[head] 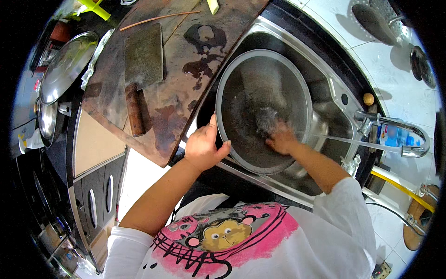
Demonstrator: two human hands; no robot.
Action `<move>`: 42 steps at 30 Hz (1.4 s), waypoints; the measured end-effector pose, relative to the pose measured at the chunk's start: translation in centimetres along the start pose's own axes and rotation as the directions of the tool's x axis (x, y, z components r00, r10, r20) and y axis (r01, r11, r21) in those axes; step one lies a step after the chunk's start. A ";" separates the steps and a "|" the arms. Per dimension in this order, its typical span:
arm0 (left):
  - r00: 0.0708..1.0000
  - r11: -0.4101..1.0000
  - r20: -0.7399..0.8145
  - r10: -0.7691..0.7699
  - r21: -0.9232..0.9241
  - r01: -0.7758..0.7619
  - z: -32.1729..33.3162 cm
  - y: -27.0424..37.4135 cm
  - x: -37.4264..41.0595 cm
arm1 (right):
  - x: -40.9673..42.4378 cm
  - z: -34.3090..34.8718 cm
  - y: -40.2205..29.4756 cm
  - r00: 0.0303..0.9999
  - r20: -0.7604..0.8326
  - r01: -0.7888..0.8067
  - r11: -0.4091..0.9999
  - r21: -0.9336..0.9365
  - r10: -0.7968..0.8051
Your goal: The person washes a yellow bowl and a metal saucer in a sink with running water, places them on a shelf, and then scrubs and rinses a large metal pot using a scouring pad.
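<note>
A large round metal pan (240, 80) with a grey rim sits tilted in the stainless steel sink (324, 92). My left hand (205, 145) grips its near left rim, thumb and fingers spread along the edge. Inside the pan, my right hand (281, 137) presses a steel wool scrubber (266, 118) to the dark inner surface; both are blurred by motion. From the chrome faucet (420, 130) on the right, a stream of water (341, 140) runs across toward the pan and my right wrist.
Left of the sink, a wet wooden board (109, 87) holds a cleaver (144, 55), a thin stick (160, 20) and a pale green vegetable piece (213, 6). A metal lid (69, 66) stands at far left. Bottles (397, 135) stand behind the faucet. Ladles (374, 26) hang on the tiled wall.
</note>
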State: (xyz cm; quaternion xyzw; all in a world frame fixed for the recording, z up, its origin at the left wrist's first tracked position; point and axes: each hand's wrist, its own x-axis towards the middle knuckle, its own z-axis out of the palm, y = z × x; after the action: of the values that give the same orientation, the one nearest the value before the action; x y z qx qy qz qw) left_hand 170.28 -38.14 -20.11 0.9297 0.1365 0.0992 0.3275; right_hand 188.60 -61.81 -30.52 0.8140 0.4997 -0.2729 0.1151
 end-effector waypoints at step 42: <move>0.983 0.987 0.091 -0.158 0.032 0.155 -0.5 0.6 0.1 | 14.0 -12.8 4.4 0.710 -0.424 0.323 0.796 -0.512 -0.561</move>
State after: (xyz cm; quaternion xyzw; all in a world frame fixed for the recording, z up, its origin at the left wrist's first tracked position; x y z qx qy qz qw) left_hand 170.35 -38.30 -19.37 0.9237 0.1949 0.0279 0.3287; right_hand 201.58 -47.51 -28.11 0.6674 0.7396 0.0649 0.0582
